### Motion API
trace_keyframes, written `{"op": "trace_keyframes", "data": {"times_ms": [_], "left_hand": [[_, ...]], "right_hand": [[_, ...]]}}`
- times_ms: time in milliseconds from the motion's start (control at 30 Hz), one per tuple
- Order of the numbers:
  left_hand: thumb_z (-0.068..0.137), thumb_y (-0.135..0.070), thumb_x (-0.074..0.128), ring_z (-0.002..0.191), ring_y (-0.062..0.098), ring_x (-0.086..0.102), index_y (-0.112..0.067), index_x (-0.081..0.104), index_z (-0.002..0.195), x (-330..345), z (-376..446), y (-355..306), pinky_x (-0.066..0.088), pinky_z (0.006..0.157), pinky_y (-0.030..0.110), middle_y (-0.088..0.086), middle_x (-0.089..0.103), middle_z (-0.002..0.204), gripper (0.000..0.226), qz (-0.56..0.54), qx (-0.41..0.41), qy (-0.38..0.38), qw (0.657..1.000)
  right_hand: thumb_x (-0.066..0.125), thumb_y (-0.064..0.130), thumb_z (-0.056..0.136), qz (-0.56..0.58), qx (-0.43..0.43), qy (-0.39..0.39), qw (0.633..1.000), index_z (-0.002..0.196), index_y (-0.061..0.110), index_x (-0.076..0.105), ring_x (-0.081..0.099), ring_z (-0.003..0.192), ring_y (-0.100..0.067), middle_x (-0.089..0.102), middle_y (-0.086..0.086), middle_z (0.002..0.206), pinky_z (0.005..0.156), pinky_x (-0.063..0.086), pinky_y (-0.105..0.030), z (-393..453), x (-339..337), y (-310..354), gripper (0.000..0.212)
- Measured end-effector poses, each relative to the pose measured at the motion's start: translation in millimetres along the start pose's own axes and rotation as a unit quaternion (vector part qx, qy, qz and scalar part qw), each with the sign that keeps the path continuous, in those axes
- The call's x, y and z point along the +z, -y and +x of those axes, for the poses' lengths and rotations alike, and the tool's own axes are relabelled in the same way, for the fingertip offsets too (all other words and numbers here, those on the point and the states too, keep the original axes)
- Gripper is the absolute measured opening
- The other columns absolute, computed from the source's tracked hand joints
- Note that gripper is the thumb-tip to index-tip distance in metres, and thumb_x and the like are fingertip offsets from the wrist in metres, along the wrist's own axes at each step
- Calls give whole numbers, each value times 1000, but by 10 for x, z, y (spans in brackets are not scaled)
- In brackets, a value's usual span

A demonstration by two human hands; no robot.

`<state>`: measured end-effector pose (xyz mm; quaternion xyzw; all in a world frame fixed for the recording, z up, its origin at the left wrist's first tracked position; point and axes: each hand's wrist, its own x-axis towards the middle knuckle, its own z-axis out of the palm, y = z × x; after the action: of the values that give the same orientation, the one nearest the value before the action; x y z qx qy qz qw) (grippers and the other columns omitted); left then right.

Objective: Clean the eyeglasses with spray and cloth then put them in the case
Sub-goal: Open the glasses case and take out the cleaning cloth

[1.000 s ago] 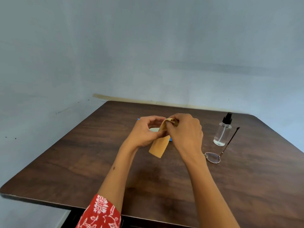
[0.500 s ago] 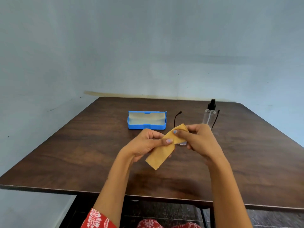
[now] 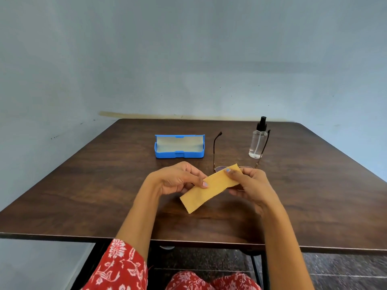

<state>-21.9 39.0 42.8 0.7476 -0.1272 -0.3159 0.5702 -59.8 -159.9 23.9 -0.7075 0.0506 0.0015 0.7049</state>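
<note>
A folded yellow cloth with zigzag edges is held over the table's middle. My left hand pinches its left part with the thumb on top. My right hand pinches its upper right end. The eyeglasses lie on the table just behind the hands, arms open and pointing away; the lenses are mostly hidden by the cloth and my right hand. A blue case stands open farther back. A clear spray bottle with a black nozzle stands upright to the right.
The dark wooden table sits against a pale blue wall; its front edge runs just below my forearms. A red floral sleeve and lap show at the bottom.
The hands have drawn back toward me and spread apart, unfolding the cloth lengthwise. The view has tilted so that the case, the eyeglasses and the bottle show behind the hands.
</note>
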Motion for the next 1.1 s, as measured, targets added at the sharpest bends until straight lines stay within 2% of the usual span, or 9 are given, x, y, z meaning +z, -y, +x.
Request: {"op": "trace_keyframes", "data": {"times_ms": [133, 233, 367, 500, 600, 667, 833, 1000, 1100], "left_hand": [[83, 1, 60, 89, 14, 67, -9, 66, 106, -46, 45, 20, 57, 72, 27, 5, 70, 99, 26, -6, -7, 27, 1000], [82, -2, 62, 85, 14, 68, -9, 68, 102, -37, 70, 56, 57, 73, 28, 5, 71, 95, 22, -32, -4, 35, 999], [80, -13, 66, 87, 15, 68, -11, 70, 96, 16, 85, 63, 57, 73, 28, 5, 72, 96, 16, -41, 13, 26, 999], [71, -16, 70, 88, 13, 68, -11, 71, 94, 68, 70, 51, 56, 68, 25, 4, 73, 93, 23, -103, 54, -2, 993], [70, -16, 70, 93, 15, 67, -9, 70, 97, 117, 78, 65, 56, 75, 28, 6, 72, 97, 28, -146, 75, -49, 985], [74, -12, 69, 94, 15, 67, -9, 70, 97, 157, 89, 73, 57, 75, 29, 7, 71, 98, 23, -176, 81, -86, 977], [81, -6, 64, 97, 16, 66, -11, 68, 97, 229, 71, 83, 57, 71, 27, 7, 71, 101, 17, -230, 103, -139, 958], [84, -1, 58, 93, 18, 68, -8, 67, 101, 286, 12, 112, 57, 67, 26, 10, 71, 102, 20, -256, 128, -146, 947], [84, -1, 59, 99, 21, 66, -5, 66, 107, 321, -3, 127, 58, 72, 28, 13, 69, 107, 25, -253, 129, -149, 947]], "right_hand": [[69, 13, 84, 16, -16, -33, 999, 78, 12, 67, 64, 66, -11, 66, -4, 75, 49, 51, -19, 46, 15, -39, 7], [71, 11, 81, 28, -35, -48, 998, 81, 11, 68, 65, 65, -10, 68, -4, 73, 48, 51, -19, 78, 38, -57, 3], [75, 12, 78, 21, -63, -74, 995, 93, 10, 65, 70, 76, -18, 72, -9, 81, 52, 53, -25, 130, 95, -70, 19], [77, 29, 76, -91, -94, -153, 980, 101, 14, 61, 68, 74, -14, 69, 1, 71, 73, 57, -39, 130, 126, -89, 33], [70, 44, 78, -159, -118, -202, 959, 108, 19, 54, 64, 95, -22, 67, 9, 72, 89, 49, -47, 62, 168, -98, 42], [64, 50, 81, -172, -129, -220, 952, 106, 21, 53, 63, 96, -22, 67, 9, 72, 92, 46, -46, 20, 200, -96, 40], [63, 54, 79, -85, -87, -147, 982, 90, 23, 58, 68, 67, -10, 71, 1, 70, 80, 55, -43, -7, 263, -89, 32], [74, 25, 78, 2, -99, -49, 994, 100, 20, 59, 67, 74, -13, 72, -1, 70, 73, 54, -34, -16, 264, -134, 27], [74, 12, 77, 22, -134, -20, 991, 99, 23, 60, 69, 75, -12, 72, 3, 70, 69, 56, -29, -20, 255, -138, 28]]}}
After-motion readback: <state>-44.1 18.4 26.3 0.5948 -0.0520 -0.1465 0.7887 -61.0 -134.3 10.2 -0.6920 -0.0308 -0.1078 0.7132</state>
